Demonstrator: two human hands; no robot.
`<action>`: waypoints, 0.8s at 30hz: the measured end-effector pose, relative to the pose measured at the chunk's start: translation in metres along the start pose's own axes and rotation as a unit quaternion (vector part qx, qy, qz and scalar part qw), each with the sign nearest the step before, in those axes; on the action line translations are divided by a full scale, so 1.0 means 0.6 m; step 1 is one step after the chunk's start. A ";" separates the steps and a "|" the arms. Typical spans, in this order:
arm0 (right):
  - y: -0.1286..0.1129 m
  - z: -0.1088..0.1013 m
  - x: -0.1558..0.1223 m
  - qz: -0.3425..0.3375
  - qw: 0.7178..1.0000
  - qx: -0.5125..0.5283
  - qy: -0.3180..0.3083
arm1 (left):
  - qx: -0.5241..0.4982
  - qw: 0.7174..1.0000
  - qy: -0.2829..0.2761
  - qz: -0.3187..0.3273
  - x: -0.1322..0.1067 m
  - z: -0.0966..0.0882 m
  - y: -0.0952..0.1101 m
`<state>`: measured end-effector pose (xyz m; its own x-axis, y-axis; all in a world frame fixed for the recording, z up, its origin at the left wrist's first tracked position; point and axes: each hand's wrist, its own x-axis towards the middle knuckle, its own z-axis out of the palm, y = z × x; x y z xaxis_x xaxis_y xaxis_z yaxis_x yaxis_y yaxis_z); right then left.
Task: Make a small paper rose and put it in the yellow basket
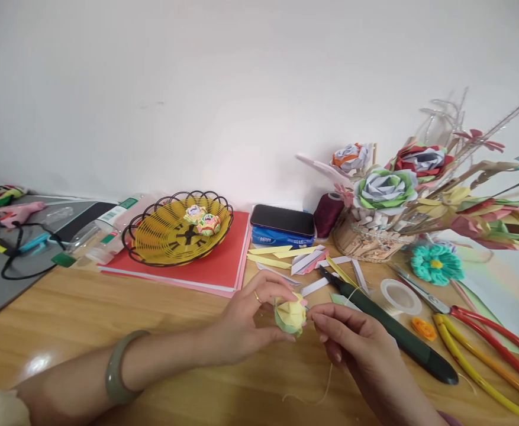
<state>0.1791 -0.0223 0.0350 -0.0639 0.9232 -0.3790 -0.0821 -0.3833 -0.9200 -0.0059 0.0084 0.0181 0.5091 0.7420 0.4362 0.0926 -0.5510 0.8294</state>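
My left hand (254,316) is closed around a small folded-paper ball (289,315) in pale yellow and light green, holding it above the wooden table (188,378). The thumb is at its lower side and the fingers are over its top. At the ball's right side, my right hand (352,337) pinches a thin piece that looks like a sewing needle (309,310); most of it is hidden by the fingertips. A pale thread (329,384) hangs below the right hand and curls toward the tabletop.
A yellow basket (161,236) with small paper balls rests on red paper (223,272). Paper strips (303,260), a phone (282,219), a dark green long-handled tool (396,331), scissors (445,307) and a tape roll (401,296) lie beyond and right. Paper flowers (386,189) fill a pot (366,239).
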 end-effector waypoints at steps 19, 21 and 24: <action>-0.024 -0.001 -0.006 0.013 0.998 -0.048 -0.050 | 0.179 0.974 0.001 0.137 0.002 -0.001 -0.007; -0.028 -0.001 -0.007 0.013 0.995 -0.080 -0.050 | 0.197 0.970 0.014 0.143 0.003 0.000 -0.007; -0.029 0.001 -0.009 0.011 0.992 -0.111 -0.056 | 0.240 0.958 0.032 0.152 0.002 0.001 -0.009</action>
<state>0.1803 -0.0205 0.0531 -0.1747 0.9007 -0.3978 0.1401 -0.3771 -0.9155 -0.0051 0.0119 0.0138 0.5234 0.5331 0.6647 0.3395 -0.8460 0.4111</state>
